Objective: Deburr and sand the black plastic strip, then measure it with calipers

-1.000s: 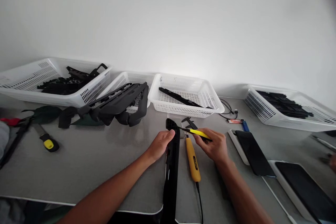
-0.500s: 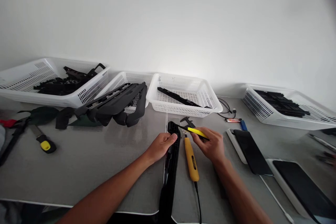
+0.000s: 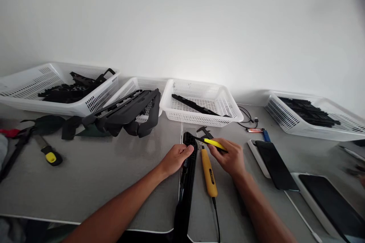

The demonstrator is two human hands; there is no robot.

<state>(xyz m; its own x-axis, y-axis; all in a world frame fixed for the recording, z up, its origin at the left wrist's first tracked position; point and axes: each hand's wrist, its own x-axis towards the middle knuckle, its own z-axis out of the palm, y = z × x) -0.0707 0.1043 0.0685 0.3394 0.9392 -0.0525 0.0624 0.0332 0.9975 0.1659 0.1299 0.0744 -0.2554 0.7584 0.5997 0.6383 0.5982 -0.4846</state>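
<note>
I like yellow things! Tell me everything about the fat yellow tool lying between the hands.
The yellow tool has a thick, plastic-looking handle with a small dark label and a thin dark tip pointing away. A black cord leaves its near end. It lies flat on the grey table, right of the long black part. Neither hand grips it.

Long black plastic strip [image 3: 186, 182] lies lengthwise; yellow knife [image 3: 214, 144] angled above.
</note>
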